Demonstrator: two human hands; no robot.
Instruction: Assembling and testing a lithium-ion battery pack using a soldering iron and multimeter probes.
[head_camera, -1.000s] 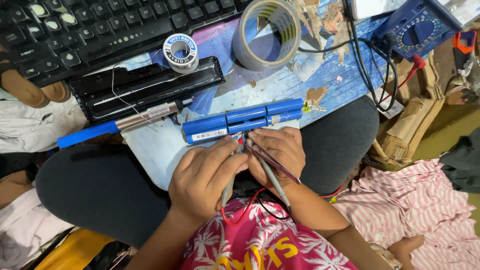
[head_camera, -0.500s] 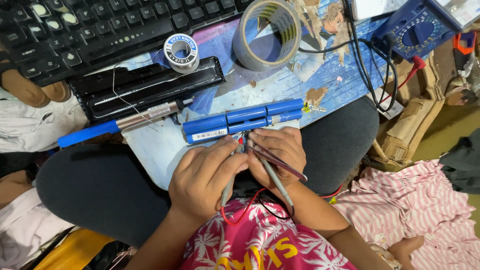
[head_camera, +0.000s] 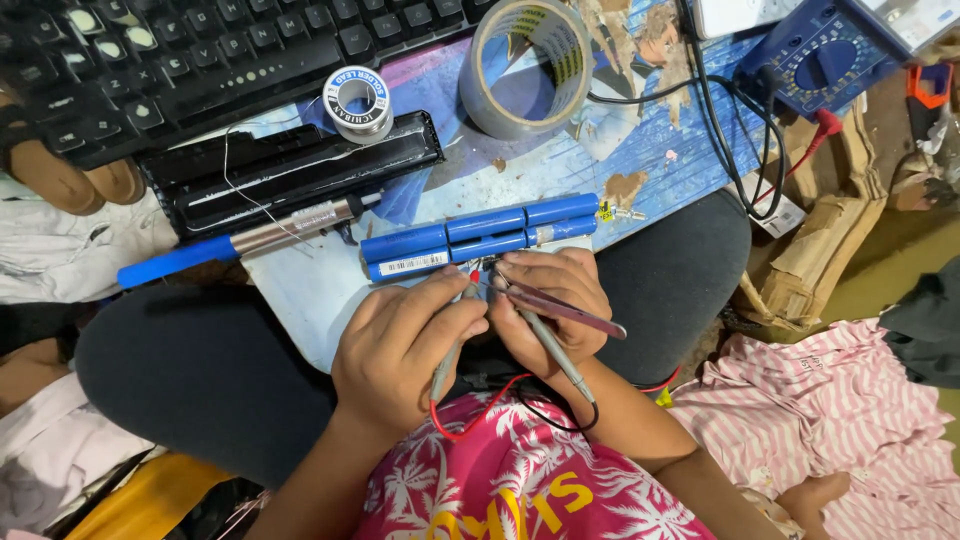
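Blue battery pack (head_camera: 480, 237) unmoved; left hand (head_camera: 405, 340), right hand (head_camera: 545, 300) still clamped on probes (head_camera: 545, 345).

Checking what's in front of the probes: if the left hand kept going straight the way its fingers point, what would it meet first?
Most likely the blue battery pack. The left hand points up the picture with a grey probe pinched in its fingers, just short of the pack's near edge. Whether the tip already touches is unclear.

A white rectangular label (head_camera: 413, 264) lies on the lower blue battery cell (head_camera: 470, 250), just above the hands. The solder spool (head_camera: 356, 101) by the keyboard wears a round white label with dark lettering. A small white tag (head_camera: 780, 215) sits at the table's right edge.
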